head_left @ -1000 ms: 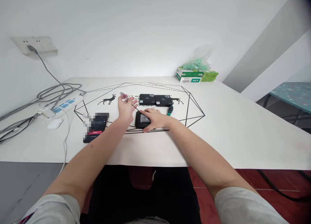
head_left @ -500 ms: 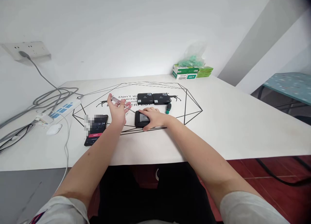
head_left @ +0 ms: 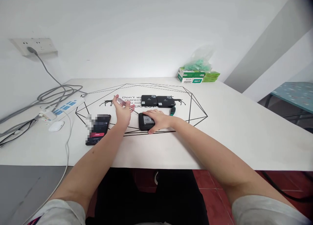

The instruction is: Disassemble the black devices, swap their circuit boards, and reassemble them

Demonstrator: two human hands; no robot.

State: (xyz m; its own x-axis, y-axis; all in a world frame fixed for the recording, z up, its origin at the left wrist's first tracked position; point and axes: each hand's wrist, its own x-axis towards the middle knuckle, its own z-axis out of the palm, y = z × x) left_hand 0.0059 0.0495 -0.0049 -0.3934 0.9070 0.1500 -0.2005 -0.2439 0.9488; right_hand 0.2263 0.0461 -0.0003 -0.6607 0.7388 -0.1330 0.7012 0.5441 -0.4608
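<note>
My left hand [head_left: 123, 111] is closed around the clear handle of a screwdriver [head_left: 120, 101]. The screwdriver's thin shaft slopes down to the right, and its tip meets the far left corner of a black box-shaped device [head_left: 142, 122]. My right hand [head_left: 158, 119] grips that device from the right, thumb on the near side and fingers over its top, holding it on the desk. A pale printed label shows on its upper face, partly hidden by the fingers. Behind it lie two similar flat black boxes, a left one [head_left: 149, 100] and a right one [head_left: 166, 101], side by side.
A second screwdriver [head_left: 172, 111] with a dark green handle lies right of my right hand. A phone [head_left: 98, 130] rests by my left forearm. Farther left are a white mouse-like object [head_left: 56, 126], a power strip [head_left: 68, 107] and coiled cables. Green-and-white boxes [head_left: 191, 74] stand by the wall.
The whole view has shifted slightly, so the desk items appear a little farther right. Both hands keep their hold, with the screwdriver tip still at the device's corner.
</note>
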